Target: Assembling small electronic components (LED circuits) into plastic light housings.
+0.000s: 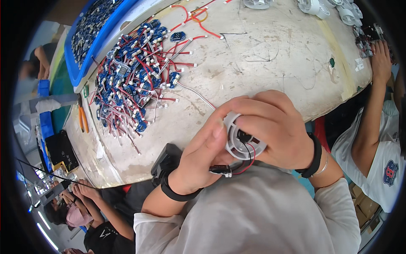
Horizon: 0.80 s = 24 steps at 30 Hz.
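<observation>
Close to my body, at the table's near edge, a white round plastic housing [259, 149] with open spokes is held between both hands. My left hand [198, 157] grips its left side, thumb up against the rim. My right hand [282, 130] curls over the top and right side, fingers reaching into the opening. A small black part [243, 136] sits inside the housing. From it, black and red wires [253, 160] loop down to a dark piece with a white connector [227, 174] below my left hand. My fingers partly hide the housing.
A heap of blue circuit boards [122, 70] with red and white leads covers the table's left. Behind it stands a blue bin [94, 54] of small parts. Orange-handled pliers [83, 119] lie left. White housings [311, 6] stand far right. Other people work at both sides.
</observation>
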Each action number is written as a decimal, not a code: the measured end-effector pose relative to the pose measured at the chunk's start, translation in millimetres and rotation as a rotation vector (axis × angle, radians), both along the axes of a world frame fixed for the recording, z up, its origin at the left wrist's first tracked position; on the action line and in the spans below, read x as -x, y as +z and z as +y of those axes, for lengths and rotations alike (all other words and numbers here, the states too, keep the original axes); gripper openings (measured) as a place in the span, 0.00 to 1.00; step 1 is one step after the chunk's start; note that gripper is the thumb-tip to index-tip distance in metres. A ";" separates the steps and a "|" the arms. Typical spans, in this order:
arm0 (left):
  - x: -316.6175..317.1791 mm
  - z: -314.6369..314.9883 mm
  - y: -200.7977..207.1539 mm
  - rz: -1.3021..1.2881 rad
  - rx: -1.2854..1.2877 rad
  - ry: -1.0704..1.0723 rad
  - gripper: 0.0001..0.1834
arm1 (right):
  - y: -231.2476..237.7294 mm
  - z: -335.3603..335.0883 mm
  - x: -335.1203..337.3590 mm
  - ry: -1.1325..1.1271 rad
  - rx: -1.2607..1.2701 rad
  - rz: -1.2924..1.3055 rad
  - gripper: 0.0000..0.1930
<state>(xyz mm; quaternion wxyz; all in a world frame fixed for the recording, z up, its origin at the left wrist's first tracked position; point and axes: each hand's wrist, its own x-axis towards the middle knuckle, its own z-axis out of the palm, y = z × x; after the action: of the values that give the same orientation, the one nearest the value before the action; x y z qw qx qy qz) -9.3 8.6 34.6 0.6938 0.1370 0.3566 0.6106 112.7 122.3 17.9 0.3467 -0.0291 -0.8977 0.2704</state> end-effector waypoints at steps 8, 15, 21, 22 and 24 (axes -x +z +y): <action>0.4 -4.1 1.0 -0.001 -0.053 0.065 0.35 | 13.3 6.2 -7.1 0.192 0.258 -0.045 0.25; 5.2 -5.2 -0.6 0.158 -0.085 -0.016 0.34 | 8.7 2.0 -7.5 0.138 0.167 -0.027 0.20; 4.7 -6.9 -5.0 0.083 -0.013 -0.053 0.30 | 4.1 2.5 -13.0 0.121 0.129 -0.010 0.19; 4.5 -6.2 -7.3 0.062 -0.024 -0.069 0.29 | 2.9 3.9 -14.7 0.136 0.092 -0.016 0.19; 4.7 -5.3 -7.6 0.039 -0.030 -0.085 0.27 | 0.5 9.1 -15.6 0.151 0.061 -0.023 0.19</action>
<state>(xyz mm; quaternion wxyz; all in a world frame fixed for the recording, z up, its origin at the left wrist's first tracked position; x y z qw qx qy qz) -13.9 3.3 27.0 0.7098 0.1741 0.3548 0.5831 128.3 131.4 18.5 0.3140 0.0252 -0.8925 0.3229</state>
